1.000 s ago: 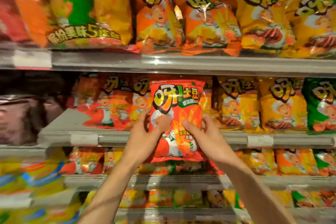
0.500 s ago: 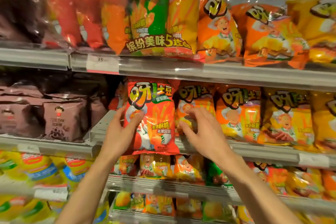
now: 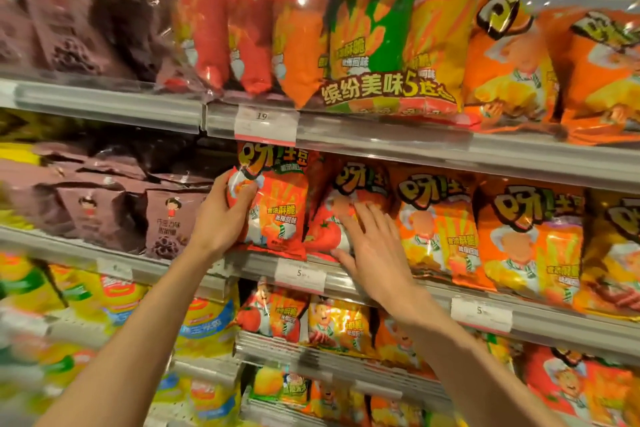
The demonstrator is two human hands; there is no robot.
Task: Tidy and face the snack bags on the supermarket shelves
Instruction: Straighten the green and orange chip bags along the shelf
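Red snack bag held upright on the middle shelf

The left hand (image 3: 221, 218) grips the red bag (image 3: 277, 204) by its left edge, thumb across the front, at the shelf rail (image 3: 398, 282); the right hand (image 3: 372, 253) lies flat with straight fingers on the next bag (image 3: 332, 218) to the right

Your left hand (image 3: 221, 218) curls its fingers at 11 o'clock; your right hand (image 3: 372, 250) lies flat, fingers spread toward 11 o'clock, both arms raised.

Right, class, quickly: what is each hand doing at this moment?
Left hand: grips the red snack bag by its left edge.
Right hand: open, straight fingers on the neighbouring bag.
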